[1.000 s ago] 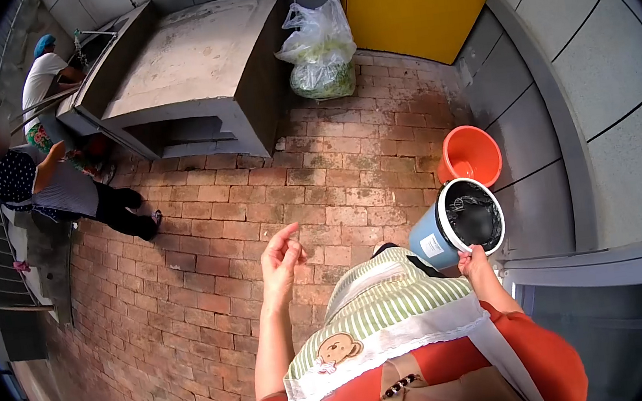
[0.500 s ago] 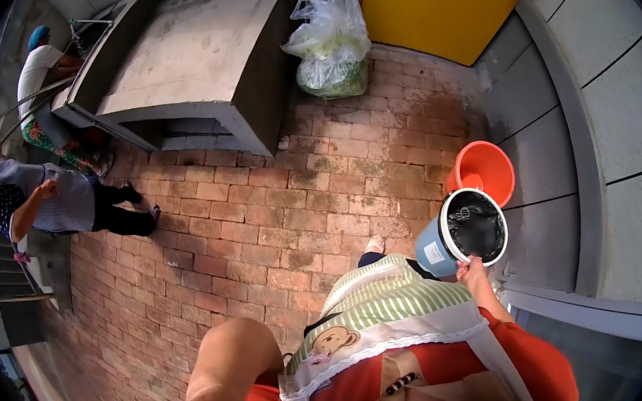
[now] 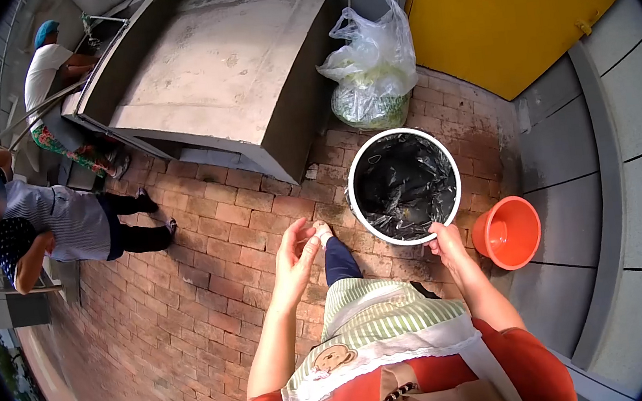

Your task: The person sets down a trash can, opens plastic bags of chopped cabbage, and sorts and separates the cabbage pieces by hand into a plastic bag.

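My right hand (image 3: 446,242) grips the near white rim of a trash bin (image 3: 361,216), holding it out in front of me. A black plastic bag (image 3: 404,183) lines the bin, and its mouth faces up toward me. To the left of the bin, my left hand (image 3: 296,259) is raised, fingers apart, with nothing in it. An orange bucket (image 3: 508,233) stands on the bricks by the wall, to the right of my right hand.
A clear bag of greens (image 3: 369,68) rests on the ground beside a concrete block (image 3: 218,62). Behind it is a yellow door (image 3: 513,12). Two people are on the left: one in a striped apron (image 3: 60,208), one bent over a sink in a white shirt (image 3: 46,77).
The bin has swung from my right side to the front, with my right hand still on its rim. My left hand has come forward and up beside it.
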`<act>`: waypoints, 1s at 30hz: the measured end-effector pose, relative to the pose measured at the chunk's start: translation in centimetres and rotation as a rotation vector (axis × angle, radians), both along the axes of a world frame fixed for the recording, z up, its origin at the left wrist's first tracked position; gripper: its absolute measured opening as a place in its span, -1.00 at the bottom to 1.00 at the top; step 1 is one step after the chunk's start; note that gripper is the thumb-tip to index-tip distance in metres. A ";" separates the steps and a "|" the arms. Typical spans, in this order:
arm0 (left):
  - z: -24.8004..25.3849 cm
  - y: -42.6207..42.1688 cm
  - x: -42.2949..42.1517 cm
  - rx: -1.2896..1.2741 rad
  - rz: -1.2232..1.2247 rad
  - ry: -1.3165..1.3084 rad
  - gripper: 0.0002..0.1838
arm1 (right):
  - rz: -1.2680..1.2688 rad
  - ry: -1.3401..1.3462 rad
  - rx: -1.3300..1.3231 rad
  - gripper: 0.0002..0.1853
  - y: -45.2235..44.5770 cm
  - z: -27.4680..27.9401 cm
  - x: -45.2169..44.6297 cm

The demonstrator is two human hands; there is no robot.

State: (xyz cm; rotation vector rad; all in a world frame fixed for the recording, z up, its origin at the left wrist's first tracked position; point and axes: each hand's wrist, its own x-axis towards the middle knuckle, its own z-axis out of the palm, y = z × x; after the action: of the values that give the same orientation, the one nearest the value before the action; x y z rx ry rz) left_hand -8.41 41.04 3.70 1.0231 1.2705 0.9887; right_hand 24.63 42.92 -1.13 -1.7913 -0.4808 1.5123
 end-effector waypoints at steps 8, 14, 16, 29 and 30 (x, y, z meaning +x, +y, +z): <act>-0.6 17.8 -10.7 -0.148 0.323 -0.164 -0.26 | 0.409 -0.073 0.256 -0.80 23.9 4.8 -21.6; -3.6 27.4 -18.2 -0.094 0.586 -0.149 -0.58 | 0.518 -0.069 0.245 -0.75 33.7 4.1 -31.1; -2.7 29.7 -20.0 -0.140 0.598 -0.119 -0.57 | 0.586 -0.040 0.286 -0.60 36.3 4.7 -32.7; -2.6 41.3 -23.4 -0.206 0.748 -0.054 -0.62 | 0.269 -0.046 0.049 -0.39 54.1 -4.3 -16.2; -1.9 41.6 -22.7 -0.211 0.783 -0.016 -0.60 | 0.177 -0.134 0.117 -0.22 56.8 -7.0 -12.8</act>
State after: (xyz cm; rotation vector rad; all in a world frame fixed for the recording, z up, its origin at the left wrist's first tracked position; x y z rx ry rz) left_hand -31.07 82.67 1.84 0.3317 1.7661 1.3944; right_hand 11.81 99.73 -8.18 -1.8045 -0.7959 1.4537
